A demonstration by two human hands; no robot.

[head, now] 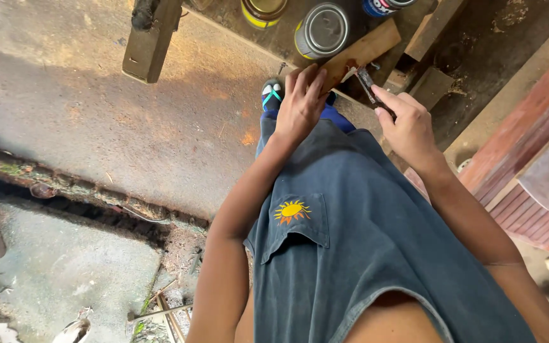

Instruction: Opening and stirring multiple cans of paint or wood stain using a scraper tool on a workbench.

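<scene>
Left hand [300, 101] is clamped around a wood strip [360, 51], holding it out over the floor by the cans [322, 28]. Right hand [408, 127] pinches a small brush [368, 86], tip touching the strip.

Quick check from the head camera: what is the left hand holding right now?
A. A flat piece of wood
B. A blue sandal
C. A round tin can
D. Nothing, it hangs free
A: the left hand grips the near end of a flat piece of wood, while the right hand holds a small dark tool beside it; the tin cans sit untouched on the floor beyond.
</scene>
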